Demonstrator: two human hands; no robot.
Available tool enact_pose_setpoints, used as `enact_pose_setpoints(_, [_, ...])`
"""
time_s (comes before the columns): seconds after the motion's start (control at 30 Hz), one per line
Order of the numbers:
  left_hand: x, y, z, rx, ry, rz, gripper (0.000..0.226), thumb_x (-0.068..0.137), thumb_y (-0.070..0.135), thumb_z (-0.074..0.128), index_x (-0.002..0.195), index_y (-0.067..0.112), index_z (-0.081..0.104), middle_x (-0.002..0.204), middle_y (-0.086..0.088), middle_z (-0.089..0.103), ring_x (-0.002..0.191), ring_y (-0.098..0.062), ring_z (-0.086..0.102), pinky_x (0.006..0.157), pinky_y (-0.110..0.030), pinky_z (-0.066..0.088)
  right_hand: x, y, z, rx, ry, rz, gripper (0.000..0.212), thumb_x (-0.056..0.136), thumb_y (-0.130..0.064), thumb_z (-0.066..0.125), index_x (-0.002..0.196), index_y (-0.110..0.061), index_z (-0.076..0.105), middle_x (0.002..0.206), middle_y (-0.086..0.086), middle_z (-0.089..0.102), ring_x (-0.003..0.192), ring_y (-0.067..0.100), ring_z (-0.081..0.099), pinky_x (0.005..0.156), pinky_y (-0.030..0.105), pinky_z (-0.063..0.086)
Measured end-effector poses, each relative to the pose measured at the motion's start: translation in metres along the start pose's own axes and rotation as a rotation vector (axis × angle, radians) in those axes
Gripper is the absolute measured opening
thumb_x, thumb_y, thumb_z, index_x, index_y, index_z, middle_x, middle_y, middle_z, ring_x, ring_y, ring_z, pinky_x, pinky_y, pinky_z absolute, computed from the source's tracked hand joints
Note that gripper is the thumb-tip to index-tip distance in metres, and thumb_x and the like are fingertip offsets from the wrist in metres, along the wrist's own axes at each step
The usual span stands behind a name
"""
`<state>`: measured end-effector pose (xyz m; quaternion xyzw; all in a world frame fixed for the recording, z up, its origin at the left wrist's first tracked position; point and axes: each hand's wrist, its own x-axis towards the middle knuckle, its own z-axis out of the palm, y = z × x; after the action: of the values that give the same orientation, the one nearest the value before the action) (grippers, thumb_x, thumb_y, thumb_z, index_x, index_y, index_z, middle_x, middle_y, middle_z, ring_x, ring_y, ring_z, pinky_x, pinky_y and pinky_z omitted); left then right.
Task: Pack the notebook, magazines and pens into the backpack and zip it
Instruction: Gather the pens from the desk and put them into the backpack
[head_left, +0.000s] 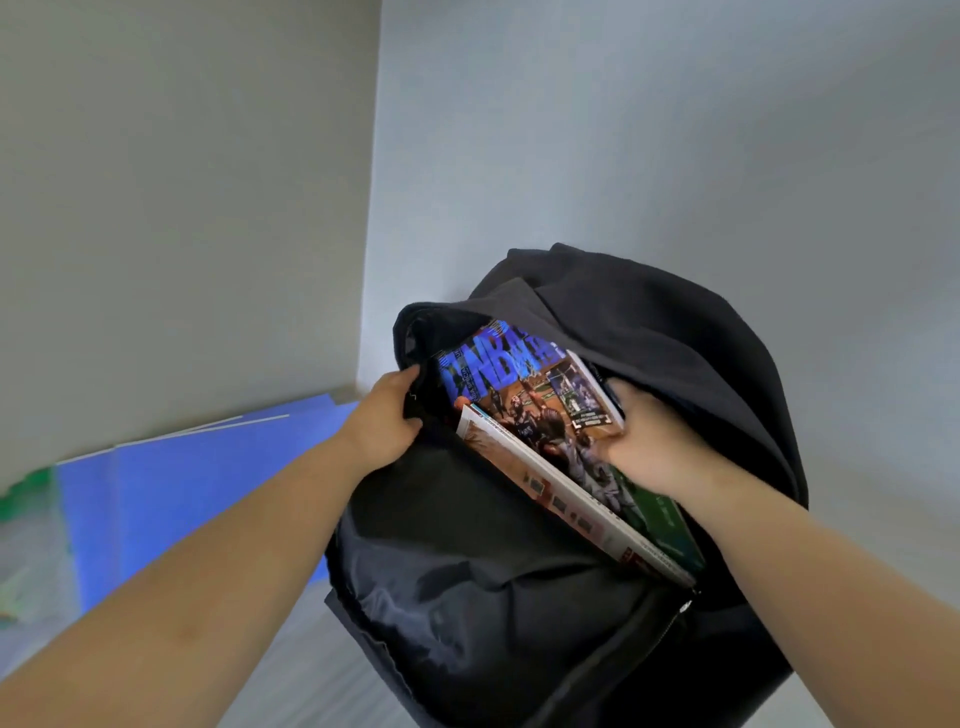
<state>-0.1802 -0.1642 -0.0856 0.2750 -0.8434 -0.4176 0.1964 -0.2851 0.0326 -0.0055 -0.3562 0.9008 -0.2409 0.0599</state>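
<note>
Centrally, a black fabric backpack (519, 571) stands with its main compartment unzipped and gaping upward, set against a pale grey wall (623, 130). Two glossy magazines lie half inside the opening: a blue basketball magazine (519, 384) on top, and a white-edged magazine (566, 499) beneath it, their lower ends still projecting past the zip line. The left hand (382, 421) has its grip closed on the black rim of the opening, fingers curled over the fabric, pulling that side outward. The right hand (649, 441) clasps the near edge of the blue basketball magazine, thumb on the cover, fingers hidden below. A blue surface (182, 493) carrying the backpack shows at the lower left, blurred.
</note>
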Motion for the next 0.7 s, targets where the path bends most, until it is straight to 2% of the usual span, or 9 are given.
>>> enact_pose_setpoints(0.07, [0.001, 0.001, -0.003, -0.029, 0.030, 0.005, 0.067, 0.084, -0.007, 0.046, 0.142, 0.008, 0.015, 0.148, -0.016, 0.026, 0.135, -0.028, 0.028, 0.098, -0.015, 0.023, 0.004, -0.010, -0.012, -0.017, -0.007, -0.055, 0.051, 0.082, 0.005, 0.055, 0.129, -0.008, 0.041, 0.124, 0.015, 0.056, 0.107, 0.023, 0.053, 0.087, 0.022, 0.037])
enact_pose_setpoints(0.13, [0.002, 0.000, -0.009, -0.047, 0.059, 0.014, 0.068, 0.083, -0.011, 0.044, 0.142, 0.008, 0.016, 0.148, -0.017, 0.026, 0.135, -0.028, 0.029, 0.090, -0.009, 0.023, 0.011, -0.022, -0.023, -0.078, -0.067, -0.071, 0.052, 0.081, 0.006, 0.055, 0.130, -0.005, 0.039, 0.126, 0.020, 0.054, 0.114, 0.031, 0.052, 0.097, 0.032, 0.040])
enact_pose_setpoints(0.2, [0.002, -0.002, -0.015, -0.058, 0.080, 0.018, 0.068, 0.082, -0.013, 0.041, 0.142, 0.009, 0.018, 0.149, -0.016, 0.027, 0.134, -0.028, 0.030, 0.092, -0.013, 0.026, 0.017, -0.035, -0.033, -0.169, -0.151, -0.052, 0.056, 0.078, 0.006, 0.060, 0.129, -0.005, 0.038, 0.123, 0.021, 0.055, 0.113, 0.034, 0.053, 0.101, 0.041, 0.043])
enact_pose_setpoints(0.27, [0.000, -0.004, -0.020, -0.075, 0.097, 0.013, 0.069, 0.081, -0.014, 0.039, 0.142, 0.012, 0.018, 0.149, -0.014, 0.028, 0.133, -0.027, 0.033, 0.089, -0.014, 0.031, 0.022, -0.045, -0.041, -0.249, -0.228, -0.056, 0.056, 0.074, 0.004, 0.065, 0.124, -0.004, 0.042, 0.118, 0.018, 0.058, 0.111, 0.033, 0.054, 0.100, 0.041, 0.043])
enact_pose_setpoints(0.33, [-0.004, -0.007, -0.025, -0.087, 0.104, 0.023, 0.069, 0.081, -0.015, 0.037, 0.142, 0.012, 0.018, 0.149, -0.013, 0.028, 0.133, -0.027, 0.032, 0.085, -0.008, 0.028, 0.023, -0.049, -0.043, -0.333, -0.293, -0.074, 0.046, 0.070, 0.000, 0.070, 0.111, -0.005, 0.049, 0.113, 0.017, 0.061, 0.105, 0.031, 0.056, 0.094, 0.038, 0.043])
enact_pose_setpoints(0.43, [-0.009, -0.003, -0.028, -0.107, 0.109, 0.069, 0.069, 0.080, -0.016, 0.036, 0.141, 0.012, 0.020, 0.148, -0.014, 0.029, 0.135, -0.025, 0.029, 0.102, -0.017, 0.025, 0.022, -0.041, -0.025, -0.474, -0.403, -0.094, 0.038, 0.064, -0.003, 0.075, 0.094, -0.007, 0.052, 0.105, 0.016, 0.063, 0.091, 0.025, 0.056, 0.077, 0.031, 0.045])
enact_pose_setpoints(0.53, [-0.012, 0.009, -0.023, -0.085, 0.055, 0.173, 0.069, 0.079, -0.017, 0.037, 0.140, 0.013, 0.024, 0.147, -0.013, 0.032, 0.134, -0.023, 0.031, 0.092, -0.003, 0.018, 0.020, -0.027, -0.001, -0.478, -0.479, -0.074, 0.032, 0.068, -0.002, 0.072, 0.083, -0.016, 0.048, 0.092, 0.006, 0.055, 0.084, 0.018, 0.051, 0.072, 0.023, 0.039])
enact_pose_setpoints(0.63, [-0.012, 0.016, -0.020, -0.120, 0.028, 0.181, 0.069, 0.080, -0.016, 0.036, 0.140, 0.016, 0.024, 0.146, -0.010, 0.032, 0.133, -0.021, 0.032, 0.088, -0.002, 0.020, 0.024, -0.018, 0.006, -0.410, -0.418, -0.044, 0.037, 0.071, 0.002, 0.066, 0.101, -0.013, 0.052, 0.093, 0.007, 0.055, 0.077, 0.017, 0.051, 0.067, 0.020, 0.039])
enact_pose_setpoints(0.7, [-0.013, 0.017, -0.020, -0.151, 0.024, 0.161, 0.069, 0.081, -0.015, 0.036, 0.141, 0.018, 0.024, 0.147, -0.008, 0.033, 0.133, -0.020, 0.032, 0.092, -0.007, 0.024, 0.025, -0.014, 0.012, -0.375, -0.330, -0.061, 0.040, 0.074, 0.001, 0.063, 0.112, -0.008, 0.052, 0.103, 0.011, 0.061, 0.081, 0.019, 0.056, 0.067, 0.022, 0.043])
